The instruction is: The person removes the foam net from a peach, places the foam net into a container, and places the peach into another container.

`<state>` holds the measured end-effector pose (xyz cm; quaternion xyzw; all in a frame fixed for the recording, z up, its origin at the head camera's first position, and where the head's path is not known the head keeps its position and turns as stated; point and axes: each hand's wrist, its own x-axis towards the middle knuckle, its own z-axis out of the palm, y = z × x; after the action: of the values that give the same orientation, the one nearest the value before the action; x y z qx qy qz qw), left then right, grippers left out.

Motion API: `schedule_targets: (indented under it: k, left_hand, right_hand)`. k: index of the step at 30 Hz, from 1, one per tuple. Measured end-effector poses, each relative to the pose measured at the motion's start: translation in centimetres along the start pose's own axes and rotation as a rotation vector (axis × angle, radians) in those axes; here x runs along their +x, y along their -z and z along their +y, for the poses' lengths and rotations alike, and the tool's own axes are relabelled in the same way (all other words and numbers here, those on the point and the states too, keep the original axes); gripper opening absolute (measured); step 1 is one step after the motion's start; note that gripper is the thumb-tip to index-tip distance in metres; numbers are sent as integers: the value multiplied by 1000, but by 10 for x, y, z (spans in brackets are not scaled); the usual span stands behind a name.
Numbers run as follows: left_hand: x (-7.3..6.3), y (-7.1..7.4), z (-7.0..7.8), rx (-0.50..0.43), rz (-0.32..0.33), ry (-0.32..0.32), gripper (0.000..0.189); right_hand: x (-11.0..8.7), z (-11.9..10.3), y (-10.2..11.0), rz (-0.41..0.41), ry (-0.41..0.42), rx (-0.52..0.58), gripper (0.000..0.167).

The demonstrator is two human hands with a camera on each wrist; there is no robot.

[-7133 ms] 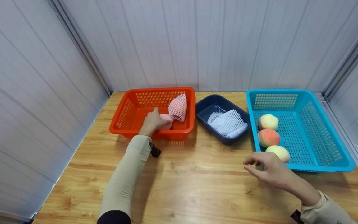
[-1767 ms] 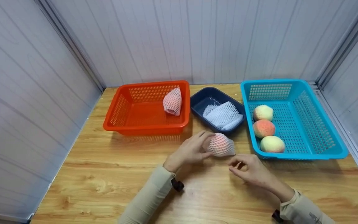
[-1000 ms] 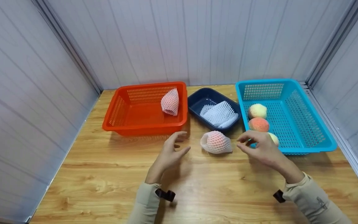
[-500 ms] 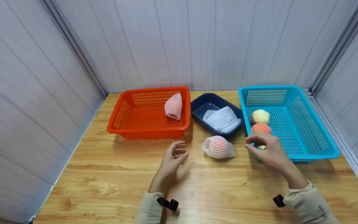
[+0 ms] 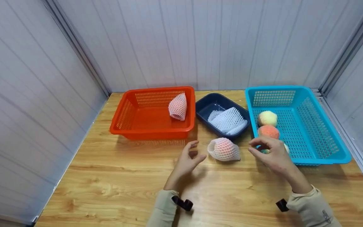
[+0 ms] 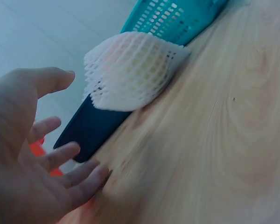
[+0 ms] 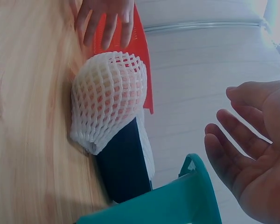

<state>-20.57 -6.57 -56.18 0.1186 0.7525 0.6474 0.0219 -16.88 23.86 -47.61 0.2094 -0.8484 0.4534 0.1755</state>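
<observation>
A peach in a white foam net sleeve [image 5: 224, 150] lies on the wooden table between my hands, touched by neither. To its left is my left hand [image 5: 186, 160], fingers loosely bent and apart, holding nothing; the left wrist view shows the gap between this hand and the netted peach [image 6: 133, 70]. My right hand [image 5: 274, 156] hovers by the front left corner of the turquoise basket [image 5: 323, 160], with nothing in its relaxed fingers. It partly hides the nearest of three bare peaches [image 5: 268, 131] in that basket.
An orange basket [image 5: 153, 134] at the back left holds another netted peach [image 5: 178, 107]. Between the baskets stands a dark blue tray [image 5: 206, 108] with white foam nets [image 5: 228, 119] inside. Pale panel walls [image 5: 181, 44] close off the back and sides.
My left hand took the netted peach from the orange basket, set it on the table and let go. It drew back left, then moved slightly rightward again. My right hand rose towards the turquoise basket.
</observation>
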Motion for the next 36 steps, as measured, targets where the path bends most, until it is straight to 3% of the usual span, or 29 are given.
schedule_targets:
  k: [6,11,14,17,26,36]
  left_hand:
    - [16,-25,10,72,9,-23,66]
    - [30,-47,20,264,-13,-44,79]
    - [34,-57,23,365,-21,-10,87]
    - [37,-63,23,402,-26,22,89]
    - [40,-72,20,410,3,8,64]
    - [37,-69,14,262,57,20,57]
  right_hand:
    - [4,0,-8,-29,20,40,19]
    - [6,2,-14,-59,29,39,24]
    - [7,6,-20,-93,31,-2,26]
    - [6,7,-24,-121,38,-22,26]
    - [6,2,-24,-160,-19,-32,19]
    - [5,5,-28,-134,14,-6,19]
